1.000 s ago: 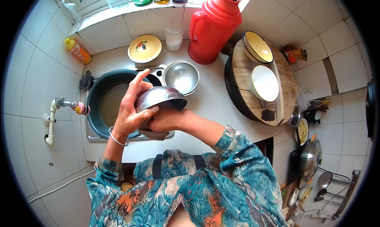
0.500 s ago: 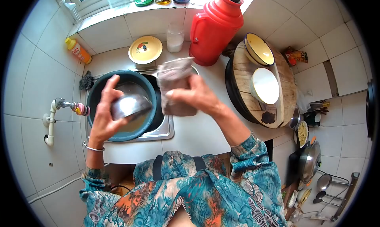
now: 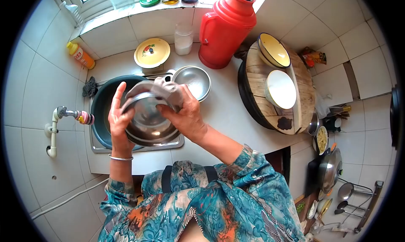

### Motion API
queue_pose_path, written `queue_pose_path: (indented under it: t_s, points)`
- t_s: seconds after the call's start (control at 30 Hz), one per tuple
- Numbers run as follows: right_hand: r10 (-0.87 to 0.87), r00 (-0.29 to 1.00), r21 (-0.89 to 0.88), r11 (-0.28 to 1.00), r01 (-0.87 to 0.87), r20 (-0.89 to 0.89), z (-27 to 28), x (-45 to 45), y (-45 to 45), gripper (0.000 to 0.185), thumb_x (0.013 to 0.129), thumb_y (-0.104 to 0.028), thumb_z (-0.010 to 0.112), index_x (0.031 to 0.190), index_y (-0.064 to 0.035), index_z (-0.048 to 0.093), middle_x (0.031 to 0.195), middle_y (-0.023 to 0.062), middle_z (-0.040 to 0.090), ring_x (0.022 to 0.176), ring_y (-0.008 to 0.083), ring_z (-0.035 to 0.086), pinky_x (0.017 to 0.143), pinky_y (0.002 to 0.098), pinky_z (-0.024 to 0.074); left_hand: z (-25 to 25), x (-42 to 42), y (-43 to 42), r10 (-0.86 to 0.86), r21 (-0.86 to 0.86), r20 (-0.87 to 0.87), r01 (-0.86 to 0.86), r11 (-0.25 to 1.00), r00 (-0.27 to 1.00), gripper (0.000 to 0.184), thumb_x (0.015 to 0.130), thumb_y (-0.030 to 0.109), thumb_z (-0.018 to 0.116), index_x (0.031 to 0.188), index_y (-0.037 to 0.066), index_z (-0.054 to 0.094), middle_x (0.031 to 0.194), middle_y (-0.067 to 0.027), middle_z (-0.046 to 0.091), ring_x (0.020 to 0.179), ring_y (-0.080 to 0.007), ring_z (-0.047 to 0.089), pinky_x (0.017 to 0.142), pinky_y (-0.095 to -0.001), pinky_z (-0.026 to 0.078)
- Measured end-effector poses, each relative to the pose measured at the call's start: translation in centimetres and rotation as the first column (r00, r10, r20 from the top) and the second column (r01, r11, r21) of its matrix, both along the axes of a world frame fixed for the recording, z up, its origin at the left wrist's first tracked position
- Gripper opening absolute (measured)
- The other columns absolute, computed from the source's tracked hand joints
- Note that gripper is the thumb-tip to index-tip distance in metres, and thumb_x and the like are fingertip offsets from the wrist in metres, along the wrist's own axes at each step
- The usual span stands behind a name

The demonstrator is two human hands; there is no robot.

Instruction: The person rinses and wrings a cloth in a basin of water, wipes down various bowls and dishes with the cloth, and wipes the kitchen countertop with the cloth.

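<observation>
A shiny metal bowl (image 3: 154, 126) is tilted in front of the sink, its inside turned toward me. My left hand (image 3: 120, 119) grips its left side, index finger pointing up. On the right, my right hand (image 3: 185, 115) presses a greyish-brown cloth (image 3: 162, 91) over the bowl's far rim, the thumb inside the bowl. Behind the bowl sits a dark teal basin (image 3: 101, 115) in the steel sink (image 3: 179, 141); part of the basin is hidden by my hands. Just beyond my right hand, another metal bowl (image 3: 193, 82) rests on the counter, apparently stacked on a paler one.
A red thermos (image 3: 228, 33), a glass (image 3: 183, 39) and a yellow lid (image 3: 152, 53) line the back. To the right, a round wooden board (image 3: 257, 103) bears a white bowl (image 3: 282, 90) and yellow bowls (image 3: 274, 50). A tap (image 3: 69, 112) juts from the left wall.
The metal bowl has moved right from above the basin and turned its inside toward me. The right hand has brought the cloth left onto its rim, uncovering the bowl on the counter.
</observation>
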State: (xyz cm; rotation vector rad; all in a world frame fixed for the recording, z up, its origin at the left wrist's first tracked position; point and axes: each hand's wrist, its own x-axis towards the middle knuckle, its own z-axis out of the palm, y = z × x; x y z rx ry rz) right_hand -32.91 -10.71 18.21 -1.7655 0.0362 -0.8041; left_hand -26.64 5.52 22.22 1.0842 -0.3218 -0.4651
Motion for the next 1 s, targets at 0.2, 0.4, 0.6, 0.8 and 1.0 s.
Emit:
queue_pose_path:
  t_s: [0.2, 0.4, 0.6, 0.8, 1.0]
  points:
    - [0.013, 0.989, 0.613, 0.786, 0.082, -0.15, -0.1, -0.1, 1.7, 0.034, 0.085, -0.012, 0.068, 0.115, 0.0, 0.058, 0.101, 0.0051, 0.066, 0.091, 0.012, 0.058, 0.082, 0.0288, 0.0464, -1.9, -1.4, -2.4, 0.356, -0.11, 0.119, -0.344, 0.933, 0.927, 0.05, 0.092, 0.013, 0.046, 0.138, -0.003, 0.038, 0.128, -0.0143, 0.051, 0.111, -0.0204, 0.056, 0.097, -0.0328, 0.045]
    - [0.208, 0.974, 0.928, 0.372, 0.007, -0.091, -2.3, -1.4, 4.8, 0.035, 0.088, -0.016, 0.064, 0.12, -0.0029, 0.057, 0.106, 0.0047, 0.063, 0.099, 0.0138, 0.057, 0.088, 0.0295, 0.0448, -3.3, 1.2, -2.7, 0.257, 0.247, 0.619, -0.494, 0.834, 0.743, 0.04, 0.094, 0.021, 0.047, 0.126, -0.004, 0.051, 0.123, -0.0112, 0.055, 0.112, -0.0212, 0.052, 0.099, -0.0314, 0.038]
    - [0.265, 0.964, 0.801, 0.577, -0.162, 0.004, -0.8, -0.6, 3.2, 0.03, 0.092, -0.018, 0.061, 0.118, -0.0034, 0.054, 0.115, 0.0034, 0.058, 0.104, 0.0125, 0.053, 0.089, 0.027, 0.043, -4.9, -1.3, -3.5, 0.071, 0.074, 0.052, -0.075, 0.994, 0.996, 0.049, 0.091, 0.031, 0.055, 0.127, -0.002, 0.048, 0.123, -0.0114, 0.054, 0.109, -0.022, 0.053, 0.098, -0.0331, 0.039]
    - [-0.02, 0.999, 0.724, 0.688, 0.038, -0.034, 0.2, 1.5, 2.2, 0.031, 0.092, -0.019, 0.061, 0.117, -0.0016, 0.056, 0.113, 0.005, 0.058, 0.101, 0.0128, 0.053, 0.088, 0.0276, 0.0432, -4.3, -5.0, -5.4, 0.117, 0.055, -0.003, -0.117, 0.992, 0.993, 0.079, 0.088, 0.03, 0.053, 0.148, -0.001, 0.014, 0.143, -0.0164, 0.034, 0.131, -0.0253, 0.036, 0.109, -0.0342, 0.028]
    - [-0.194, 0.981, 0.513, 0.841, 0.171, -0.009, -1.2, 3.6, 0.2, 0.03, 0.093, -0.022, 0.06, 0.113, 0.0, 0.056, 0.109, 0.0081, 0.06, 0.098, 0.0165, 0.055, 0.085, 0.0314, 0.044, -2.8, -8.6, -5.6, -0.024, 0.353, 0.515, -0.186, 0.917, 0.857, 0.088, 0.079, 0.024, 0.066, 0.147, -0.004, 0.017, 0.149, -0.0252, 0.017, 0.138, -0.0373, 0.023, 0.113, -0.0445, 0.021]
